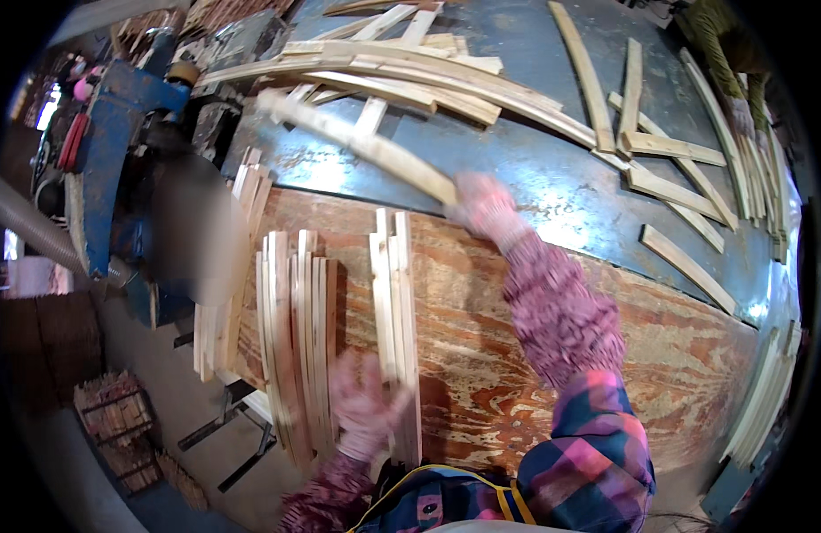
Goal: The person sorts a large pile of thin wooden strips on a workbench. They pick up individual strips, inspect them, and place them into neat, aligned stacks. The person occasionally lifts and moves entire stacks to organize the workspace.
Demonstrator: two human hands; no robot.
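Note:
A pale wooden slat (366,147) slants over the blue-grey tabletop, its near end gripped by my right hand (484,209). That hand is blurred, and the arm reaches forward and to the left. Closer to my body, my left hand (366,400) is at the lower part of a narrow bundle of upright-looking slats (392,284); motion smears its fingers, so whether it grips them is unclear. Just left of it lies a wider bundle of slats (295,329), side by side on the brown plywood board (490,355).
A loose pile of slats (428,75) covers the far table (517,195), with several scattered at right. A blue machine (117,151) stands at left. At far right another person's gloved hands (746,120) touch long slats. Stacked wood pieces (117,417) sit low at left.

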